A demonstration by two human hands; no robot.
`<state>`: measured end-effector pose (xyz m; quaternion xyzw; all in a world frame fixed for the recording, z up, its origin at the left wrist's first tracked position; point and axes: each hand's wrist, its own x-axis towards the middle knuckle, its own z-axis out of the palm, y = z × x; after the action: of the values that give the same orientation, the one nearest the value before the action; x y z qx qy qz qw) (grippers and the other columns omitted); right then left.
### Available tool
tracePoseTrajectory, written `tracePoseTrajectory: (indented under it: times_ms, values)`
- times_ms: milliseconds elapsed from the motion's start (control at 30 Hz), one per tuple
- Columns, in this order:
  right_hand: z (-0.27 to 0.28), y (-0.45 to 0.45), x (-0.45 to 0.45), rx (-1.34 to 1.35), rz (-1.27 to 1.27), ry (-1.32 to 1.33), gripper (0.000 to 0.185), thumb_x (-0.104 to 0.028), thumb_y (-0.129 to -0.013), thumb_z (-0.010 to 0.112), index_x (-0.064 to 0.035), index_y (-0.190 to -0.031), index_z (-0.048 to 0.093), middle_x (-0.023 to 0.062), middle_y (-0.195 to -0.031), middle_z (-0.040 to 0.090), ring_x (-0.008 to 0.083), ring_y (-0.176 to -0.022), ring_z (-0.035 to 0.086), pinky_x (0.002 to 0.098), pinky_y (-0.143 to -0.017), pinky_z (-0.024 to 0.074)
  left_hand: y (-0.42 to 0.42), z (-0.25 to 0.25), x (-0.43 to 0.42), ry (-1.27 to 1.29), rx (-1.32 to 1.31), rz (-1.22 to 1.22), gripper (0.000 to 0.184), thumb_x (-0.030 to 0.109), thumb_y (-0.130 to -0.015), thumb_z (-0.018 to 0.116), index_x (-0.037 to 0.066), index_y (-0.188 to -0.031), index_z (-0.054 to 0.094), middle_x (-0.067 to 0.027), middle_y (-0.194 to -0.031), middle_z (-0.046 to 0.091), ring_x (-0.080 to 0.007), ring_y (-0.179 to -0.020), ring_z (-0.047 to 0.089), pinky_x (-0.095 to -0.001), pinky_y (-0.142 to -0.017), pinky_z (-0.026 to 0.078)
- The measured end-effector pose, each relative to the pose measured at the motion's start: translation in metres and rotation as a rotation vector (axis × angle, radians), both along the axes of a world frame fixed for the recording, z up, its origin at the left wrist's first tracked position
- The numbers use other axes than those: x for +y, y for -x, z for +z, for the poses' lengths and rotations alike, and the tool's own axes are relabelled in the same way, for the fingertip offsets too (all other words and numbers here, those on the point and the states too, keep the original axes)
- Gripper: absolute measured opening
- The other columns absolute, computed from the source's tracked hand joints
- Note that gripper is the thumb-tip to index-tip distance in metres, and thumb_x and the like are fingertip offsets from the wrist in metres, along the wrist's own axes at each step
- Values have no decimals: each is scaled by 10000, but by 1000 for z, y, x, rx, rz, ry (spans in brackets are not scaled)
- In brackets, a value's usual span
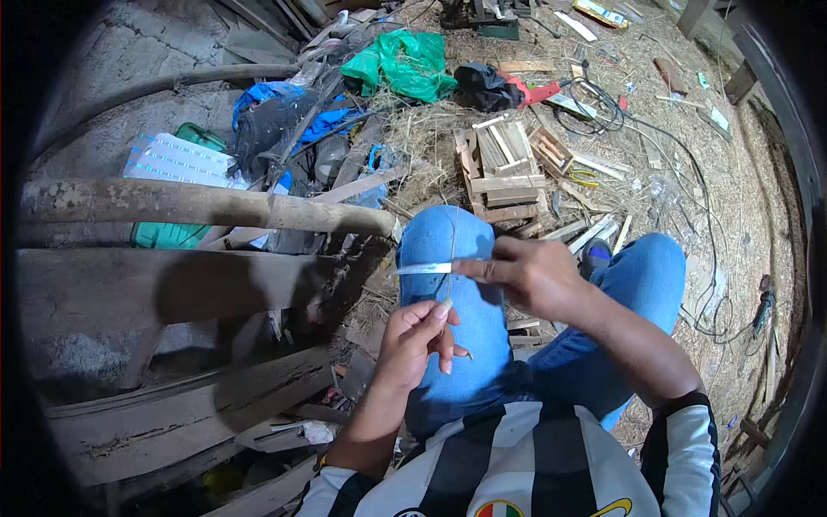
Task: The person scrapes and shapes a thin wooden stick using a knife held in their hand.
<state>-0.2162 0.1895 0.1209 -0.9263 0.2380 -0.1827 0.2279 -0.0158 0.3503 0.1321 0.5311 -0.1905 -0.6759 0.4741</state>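
Note:
Above my bent knee in blue jeans [474, 345], my left hand [422, 340] pinches a thin strand [455, 228] that stands upright from the fingertips. My right hand [534, 277] is closed round a knife, its index finger stretched along the tool. The pale blade [422, 269] points left and crosses the strand just above my left fingertips. The knife's handle is hidden within my right hand.
Wooden rails [207, 205] run along the left. Ahead lie small wooden crates [508, 164], a green plastic bag [401, 65], a red power tool [534, 93] with a black cable [680, 138], and yellow-handled pliers [584, 178] on the straw-covered floor.

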Motion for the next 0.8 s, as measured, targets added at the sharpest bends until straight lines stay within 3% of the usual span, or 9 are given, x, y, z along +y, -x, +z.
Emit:
tracePoseTrajectory:
  times_ms: [33,67,167,267,367,567,767,800]
  values:
    - [1,0,1,-38,45,2,591,-68,-747,728,-321,-1281,733,42,-851,673,269,-681,683,416,-528,528,0,-1,0,-15,3,-1,362,316,-1084,543,-23,-975,604,-54,-585,586,-127,-433,566,-353,-645,627]
    - [-11,3,-7,92,-51,70,516,-184,-803,722,-363,-1287,724,45,-838,627,277,-612,659,427,-514,530,0,-2,1,-19,6,1,362,316,-1084,543,-23,-975,604,-54,-585,586,-127,-433,566,-353,-645,627]
    - [-8,7,-26,71,-123,10,604,-181,-807,710,-408,-1365,658,62,-896,649,284,-621,665,433,-514,532,-2,-2,3,27,3,-14,365,317,-1087,535,-26,-983,606,-59,-590,589,-127,-435,567,-353,-648,628]
    - [9,1,3,58,49,12,608,-161,-814,721,-383,-1376,655,50,-865,622,279,-668,672,421,-543,537,-1,-3,1,27,29,-8,373,328,-1089,527,-24,-995,608,-68,-598,597,-133,-446,576,-363,-656,629]
    - [5,-3,15,-17,50,-15,670,-140,-757,761,-388,-1371,661,14,-775,538,236,-667,641,397,-497,501,-3,-1,0,-6,80,49,380,336,-1091,518,-23,-1005,605,-76,-607,602,-146,-458,588,-366,-656,626]
    - [-2,2,8,1,62,3,669,-149,-754,768,-368,-1376,658,17,-790,536,234,-685,650,396,-505,517,-2,-1,-5,-26,94,19,378,353,-1092,507,-19,-1092,576,-94,-633,617,-176,-473,607,-361,-648,619]
    - [-1,1,13,-7,73,29,725,-142,-738,773,-375,-1409,627,17,-813,546,237,-691,655,393,-507,525,3,6,-9,-6,-10,0,369,327,-1099,497,-30,-1080,590,-115,-643,634,-195,-479,624,-357,-583,606]
    - [1,1,12,5,78,11,742,-140,-727,776,-378,-1413,623,19,-821,550,239,-700,658,394,-519,530,4,10,-11,-12,-183,-48,359,307,-1101,500,-35,-1060,599,-111,-642,633,-182,-476,618,-330,-545,575]
